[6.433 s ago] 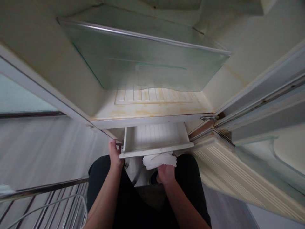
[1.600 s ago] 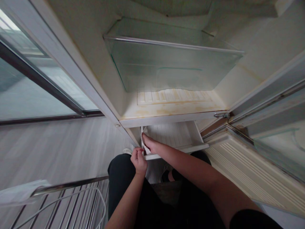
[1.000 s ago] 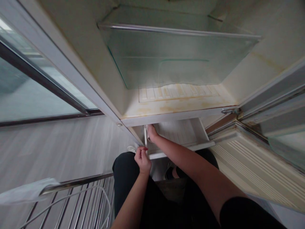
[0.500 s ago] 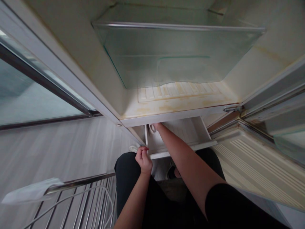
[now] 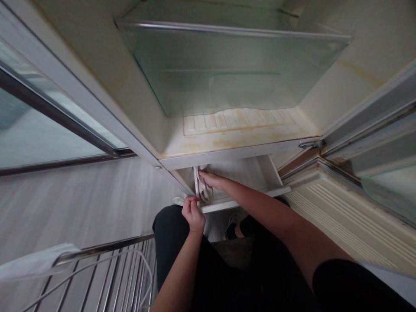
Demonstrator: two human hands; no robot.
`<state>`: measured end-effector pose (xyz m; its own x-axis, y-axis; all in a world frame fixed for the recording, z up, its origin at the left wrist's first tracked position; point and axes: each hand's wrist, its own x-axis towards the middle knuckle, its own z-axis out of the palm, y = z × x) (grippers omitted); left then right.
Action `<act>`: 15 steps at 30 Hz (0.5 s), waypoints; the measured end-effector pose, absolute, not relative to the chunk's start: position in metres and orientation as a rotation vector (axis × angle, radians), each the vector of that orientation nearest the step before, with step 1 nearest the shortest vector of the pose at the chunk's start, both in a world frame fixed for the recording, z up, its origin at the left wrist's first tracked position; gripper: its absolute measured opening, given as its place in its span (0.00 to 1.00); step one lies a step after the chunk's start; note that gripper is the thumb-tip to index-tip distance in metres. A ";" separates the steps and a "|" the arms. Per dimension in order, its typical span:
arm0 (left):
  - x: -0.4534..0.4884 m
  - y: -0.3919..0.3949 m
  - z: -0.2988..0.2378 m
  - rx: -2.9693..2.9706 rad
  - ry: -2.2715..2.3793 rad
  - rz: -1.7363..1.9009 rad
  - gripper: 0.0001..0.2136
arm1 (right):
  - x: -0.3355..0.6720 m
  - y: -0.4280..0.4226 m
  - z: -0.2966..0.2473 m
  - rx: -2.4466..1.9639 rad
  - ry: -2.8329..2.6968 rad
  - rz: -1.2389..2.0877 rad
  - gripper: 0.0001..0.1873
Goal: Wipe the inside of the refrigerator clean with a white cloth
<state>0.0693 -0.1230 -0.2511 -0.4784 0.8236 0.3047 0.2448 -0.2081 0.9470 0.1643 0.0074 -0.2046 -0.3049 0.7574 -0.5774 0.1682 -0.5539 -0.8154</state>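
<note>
A white drawer (image 5: 260, 196) is pulled out at the bottom of an open, empty fridge. My left hand (image 5: 193, 214) is closed on the drawer's front left corner. My right hand (image 5: 212, 179) reaches inside the drawer and presses a white cloth (image 5: 203, 189) against its left inner wall, fingers laid over the cloth. My legs in black trousers are below the drawer.
Above the drawer is a yellow-stained fridge floor (image 5: 234, 141) and a glass shelf (image 5: 234, 65). The open fridge door (image 5: 357, 203) stands at the right. A metal rack (image 5: 97, 277) with a white wire sits at the lower left, beside a glass sliding door (image 5: 48, 130).
My right hand has drawn back from deep in the drawer toward its front along the left wall, the cloth now showing under it. My left hand has stayed on the corner.
</note>
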 end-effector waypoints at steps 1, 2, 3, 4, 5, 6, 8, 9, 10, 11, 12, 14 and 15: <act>0.069 -0.123 -0.251 1.257 1.608 1.730 0.19 | 0.166 0.001 -0.203 -1.567 -1.132 1.956 0.23; 0.070 -0.123 -0.251 1.257 1.606 1.729 0.19 | 0.167 -0.004 -0.202 -1.590 -1.104 1.989 0.24; 0.070 -0.123 -0.251 1.254 1.603 1.731 0.18 | 0.169 -0.008 -0.201 -1.582 -1.085 2.014 0.25; 0.070 -0.123 -0.251 1.252 1.599 1.735 0.18 | 0.170 -0.012 -0.200 -1.559 -1.076 2.034 0.26; 0.070 -0.123 -0.251 1.252 1.593 1.741 0.18 | 0.170 -0.015 -0.199 -1.532 -1.078 2.051 0.26; 0.070 -0.123 -0.252 1.256 1.586 1.746 0.18 | 0.171 -0.017 -0.198 -1.512 -1.091 2.063 0.27; 0.070 -0.124 -0.253 1.270 1.571 1.753 0.19 | 0.171 -0.020 -0.197 -1.510 -1.134 2.063 0.27; 0.070 -0.124 -0.253 1.277 1.562 1.756 0.19 | 0.171 -0.021 -0.196 -1.516 -1.148 2.060 0.27; 0.069 -0.124 -0.253 1.283 1.554 1.758 0.19 | 0.171 -0.022 -0.195 -1.519 -1.152 2.058 0.27; 0.069 -0.124 -0.253 1.286 1.550 1.760 0.19 | 0.171 -0.022 -0.194 -1.514 -1.143 2.060 0.26; 0.069 -0.124 -0.254 1.285 1.550 1.758 0.19 | 0.171 -0.023 -0.194 -1.502 -1.126 2.066 0.26; 0.069 -0.124 -0.254 1.279 1.559 1.753 0.18 | 0.170 -0.023 -0.193 -1.486 -1.090 2.082 0.25; 0.069 -0.124 -0.254 1.275 1.563 1.752 0.18 | 0.170 -0.022 -0.194 -1.484 -1.081 2.083 0.25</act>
